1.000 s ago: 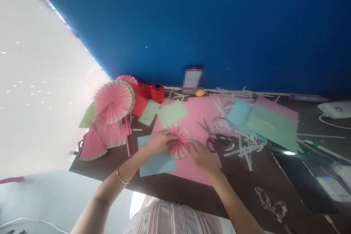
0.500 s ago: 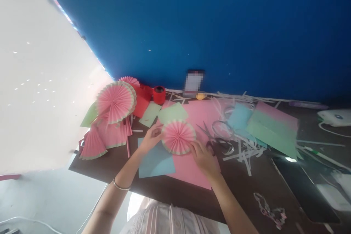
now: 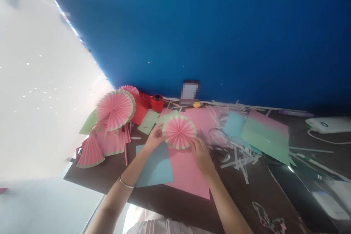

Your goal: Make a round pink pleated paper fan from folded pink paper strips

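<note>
Between my two hands is a round pleated paper fan [image 3: 179, 132], pink with a pale green edge. My left hand [image 3: 156, 137] grips its left rim, thumb and fingers closed on it. On its lower right rim, my right hand [image 3: 201, 152] pinches the edge. Beneath the fan lie pink paper [image 3: 189, 177] and a blue sheet [image 3: 155, 166]. Scissors behind my right hand are partly hidden and blurred. More pleated fans [image 3: 115, 109] are stacked at the left, with a folded pink fan piece [image 3: 90, 151] in front of them.
A red tape roll [image 3: 157, 103] stands near the blue wall. White paper strips [image 3: 241, 159] lie tangled to the right, beside green and pink sheets [image 3: 267, 135]. Farther right are a dark tablet-like slab [image 3: 301, 193], a bead bracelet [image 3: 267, 219] and a white corded device [image 3: 327, 125].
My hands have raised the fan slightly off the papers, and it now covers more of the green sheet behind. The whole view has tilted a little upward.
</note>
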Motion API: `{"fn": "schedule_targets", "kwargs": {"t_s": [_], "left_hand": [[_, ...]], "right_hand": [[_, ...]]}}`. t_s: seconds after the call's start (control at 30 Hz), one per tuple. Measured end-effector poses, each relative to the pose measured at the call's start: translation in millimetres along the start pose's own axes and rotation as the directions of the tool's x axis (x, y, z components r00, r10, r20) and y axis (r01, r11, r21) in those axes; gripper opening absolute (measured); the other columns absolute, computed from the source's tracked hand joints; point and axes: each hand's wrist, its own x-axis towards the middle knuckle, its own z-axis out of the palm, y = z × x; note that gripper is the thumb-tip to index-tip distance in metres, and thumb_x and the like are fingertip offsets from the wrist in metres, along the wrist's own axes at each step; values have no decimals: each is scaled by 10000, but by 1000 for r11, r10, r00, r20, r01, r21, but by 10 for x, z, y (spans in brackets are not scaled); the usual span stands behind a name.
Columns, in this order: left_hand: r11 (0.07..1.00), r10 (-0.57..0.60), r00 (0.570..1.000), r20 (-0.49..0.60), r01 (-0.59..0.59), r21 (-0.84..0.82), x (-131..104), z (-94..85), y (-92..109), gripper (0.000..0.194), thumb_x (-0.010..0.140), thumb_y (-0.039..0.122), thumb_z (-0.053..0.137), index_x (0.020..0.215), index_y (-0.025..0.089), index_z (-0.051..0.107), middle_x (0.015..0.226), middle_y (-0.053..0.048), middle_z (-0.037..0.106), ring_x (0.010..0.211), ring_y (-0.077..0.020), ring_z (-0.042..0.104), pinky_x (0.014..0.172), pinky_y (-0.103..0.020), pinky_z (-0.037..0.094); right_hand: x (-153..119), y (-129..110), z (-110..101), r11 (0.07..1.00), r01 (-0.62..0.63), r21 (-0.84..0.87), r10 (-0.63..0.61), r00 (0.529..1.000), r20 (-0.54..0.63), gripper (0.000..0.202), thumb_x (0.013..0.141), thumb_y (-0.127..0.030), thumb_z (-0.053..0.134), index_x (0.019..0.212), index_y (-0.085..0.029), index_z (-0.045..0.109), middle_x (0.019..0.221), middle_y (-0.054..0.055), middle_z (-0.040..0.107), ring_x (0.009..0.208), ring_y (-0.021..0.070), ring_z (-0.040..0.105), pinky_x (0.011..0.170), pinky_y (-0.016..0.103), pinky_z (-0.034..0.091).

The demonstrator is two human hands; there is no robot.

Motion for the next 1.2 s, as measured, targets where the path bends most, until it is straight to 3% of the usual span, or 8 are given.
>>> {"fn": "schedule_targets", "kwargs": {"t_s": [0.13,0.27,0.4,0.53,0.73,0.9,1.1,1.2], "left_hand": [[998,55,994,-90,-57,-12,95,46,-79,618,642,348,757,1166,190,470,996,-87,633,832,-181,635,711,-293,512],[933,327,937,-125,-299,201,77,23,-153,491,771,344,635,1207,217,446,1220,-122,527,1054,-211,572,881,-358,478],[572,668,744,-18,-498,651,-41,20,-201,349,797,264,602,1128,207,507,1172,-109,519,1139,-237,501,972,-440,408],[402,595,780,192,-496,770,-93,46,-230,305,806,254,586,1106,213,543,1183,-112,496,1150,-247,492,959,-437,424],[627,475,878,59,-384,678,-69,-2,-238,376,825,264,549,1191,217,479,1260,-125,465,1124,-226,513,895,-366,461],[907,195,981,-22,-172,386,-82,4,-111,551,765,356,628,1249,205,415,860,-35,617,695,-142,596,629,-261,493],[977,128,991,-46,-118,176,-55,-8,-86,510,698,385,701,1140,206,520,771,-13,617,662,-143,593,622,-253,478],[976,184,966,-184,-157,151,-6,-67,-110,468,668,401,724,1052,192,558,746,-6,608,630,-129,574,571,-227,458]], "right_hand": [[19,-2,65,999,-38,-3,38,998,-47,290,898,-56,347,1036,-131,590,937,119,636,986,225,581,870,379,470],[-38,8,87,998,-57,12,58,994,-92,268,898,-75,366,1018,-137,598,934,120,633,981,224,582,863,371,469],[-94,47,66,999,-45,10,45,998,-32,282,885,-61,362,1003,-151,601,936,102,624,961,217,584,835,371,472],[-85,61,12,998,6,63,-11,996,84,289,876,-58,343,932,-163,606,926,94,618,903,213,577,806,379,467],[-54,38,-33,992,2,126,-2,1000,-3,260,891,-81,354,920,-174,595,888,72,615,863,195,565,775,340,455],[-48,4,-59,998,8,63,-1,995,-102,235,885,-82,395,915,-172,610,892,71,639,874,194,581,783,328,442],[-35,-16,-49,996,9,83,6,984,-177,206,888,-112,425,909,-187,615,872,56,653,845,188,604,788,337,452],[-23,-10,-22,988,-36,148,70,969,-236,167,889,-140,448,900,-189,607,836,52,643,818,180,613,772,328,468]]}}
